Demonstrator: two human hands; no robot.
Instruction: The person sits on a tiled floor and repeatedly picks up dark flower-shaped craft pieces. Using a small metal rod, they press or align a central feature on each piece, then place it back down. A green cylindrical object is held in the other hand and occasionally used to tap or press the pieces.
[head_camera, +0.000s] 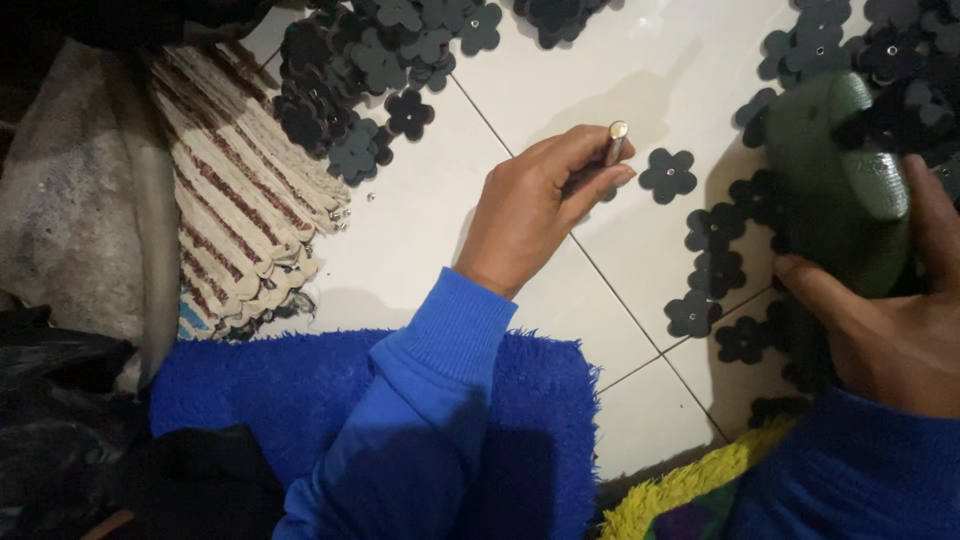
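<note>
On the floor (420, 220) before us, flower cutouts (370, 60) are heaped at the far left; a stack of strips (240, 190) lies left of them. Our left hand (540, 205) holds a metal punch (614, 143) mid-floor; our right hand (890, 320) rests on a mallet (835, 190) among cutouts at right.

Black flower cutouts (668, 174) | white tiled floor (420, 220) | fuzzy blue mat (300, 390) near | cream-and-maroon striped stack (240, 190) left | dark green block (830, 190) right
</note>
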